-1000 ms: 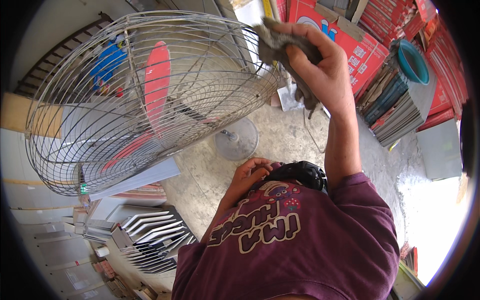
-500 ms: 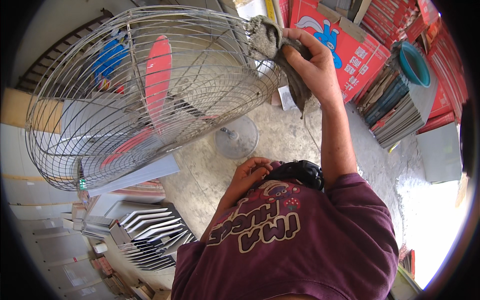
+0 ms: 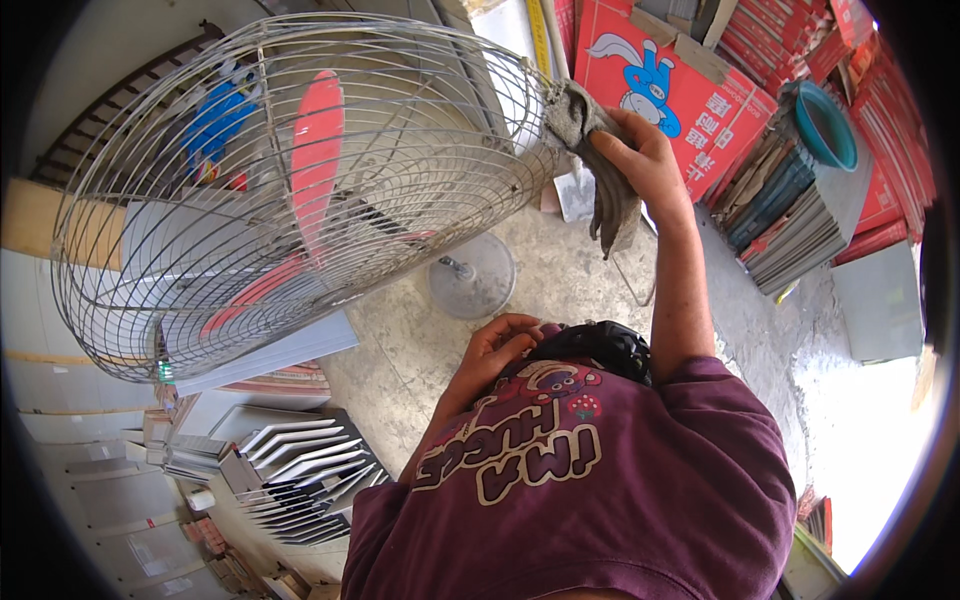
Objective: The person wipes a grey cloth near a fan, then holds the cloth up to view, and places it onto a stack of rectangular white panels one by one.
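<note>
A large wire fan guard (image 3: 420, 235) fills the upper left, with red fan blades (image 3: 316, 150) inside it. At the guard's right rim, my right hand (image 3: 650, 160) is closed around a dirty grey rag (image 3: 612, 195). The rag's upper part touches the wires and its loose end hangs down. My left hand (image 3: 495, 350) stays close to my body with its fingers curled, beside a black object (image 3: 610, 345) at my waist. Whatever those fingers hold, if anything, is hidden. The fan's round base (image 3: 473, 275) stands on the floor below the guard.
Red cartons (image 3: 680, 95) and stacked flat panels (image 3: 810, 235) line the right side, with a teal basin (image 3: 826, 125) on top. At lower left, sample boards (image 3: 305, 450) stand in a rack. A blue bundle (image 3: 218, 120) shows behind the guard.
My right hand and the rag have moved right and slightly down along the guard's rim. My left hand and the fan look unmoved.
</note>
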`<control>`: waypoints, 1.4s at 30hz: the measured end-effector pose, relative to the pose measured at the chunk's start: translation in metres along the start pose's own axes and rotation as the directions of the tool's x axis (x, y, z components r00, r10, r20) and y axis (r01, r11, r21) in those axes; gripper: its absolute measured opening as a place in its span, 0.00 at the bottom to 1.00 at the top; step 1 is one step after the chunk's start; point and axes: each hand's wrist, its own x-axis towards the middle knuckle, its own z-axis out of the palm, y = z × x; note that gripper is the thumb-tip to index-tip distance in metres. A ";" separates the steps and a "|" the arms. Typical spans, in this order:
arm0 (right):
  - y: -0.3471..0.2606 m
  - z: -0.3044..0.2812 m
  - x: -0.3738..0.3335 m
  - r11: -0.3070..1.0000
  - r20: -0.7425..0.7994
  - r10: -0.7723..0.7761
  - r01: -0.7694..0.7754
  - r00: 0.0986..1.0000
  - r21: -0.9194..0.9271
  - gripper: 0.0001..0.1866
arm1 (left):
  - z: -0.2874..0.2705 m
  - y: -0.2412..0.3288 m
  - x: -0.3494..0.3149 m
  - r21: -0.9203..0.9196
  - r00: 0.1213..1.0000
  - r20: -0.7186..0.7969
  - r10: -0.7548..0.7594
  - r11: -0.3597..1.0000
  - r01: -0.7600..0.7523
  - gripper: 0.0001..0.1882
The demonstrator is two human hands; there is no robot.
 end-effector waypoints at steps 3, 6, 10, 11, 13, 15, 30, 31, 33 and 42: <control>-0.004 -0.006 -0.006 0.997 -0.011 0.079 -0.079 0.997 0.001 0.20 | -0.003 -0.004 0.000 0.023 1.000 0.006 0.020 1.000 -0.020 0.13; -0.026 -0.005 -0.010 0.979 -0.091 0.009 -0.027 0.996 -0.200 0.17 | -0.005 -0.005 -0.001 0.040 1.000 0.005 0.022 0.999 -0.022 0.13; -0.069 0.013 -0.021 0.940 -0.114 -0.160 0.115 0.981 -0.322 0.15 | -0.005 -0.005 -0.002 0.037 1.000 -0.006 0.014 0.999 -0.014 0.14; -0.077 0.017 -0.023 0.937 -0.100 -0.196 0.156 0.976 -0.313 0.15 | -0.004 -0.005 -0.003 0.031 1.000 -0.008 0.011 0.999 -0.011 0.15; -0.097 0.025 -0.026 0.932 -0.037 -0.236 0.215 0.971 -0.293 0.15 | -0.004 -0.005 -0.003 0.024 1.000 -0.006 0.024 0.999 -0.024 0.15; -0.112 0.033 -0.028 0.926 0.023 -0.296 0.293 0.955 -0.237 0.15 | -0.004 -0.006 -0.003 0.021 0.999 -0.006 0.035 0.999 -0.034 0.15; -0.095 0.046 -0.006 0.951 0.066 -0.310 0.309 0.948 0.024 0.18 | -0.001 -0.009 -0.009 0.034 0.999 -0.038 0.039 0.999 -0.038 0.15; -0.089 0.043 -0.006 0.960 0.057 -0.281 0.281 0.958 0.015 0.18 | -0.001 -0.010 -0.008 0.035 0.998 -0.035 0.044 0.998 -0.042 0.14; -0.079 0.037 -0.007 0.974 0.043 -0.224 0.225 0.974 -0.009 0.18 | 0.000 -0.010 -0.008 0.036 0.998 -0.032 0.045 0.998 -0.044 0.14; -0.031 0.010 -0.012 0.915 -0.095 -0.141 0.093 0.986 -0.392 0.17 | 0.003 -0.008 -0.005 0.034 0.999 -0.010 0.032 0.999 -0.032 0.13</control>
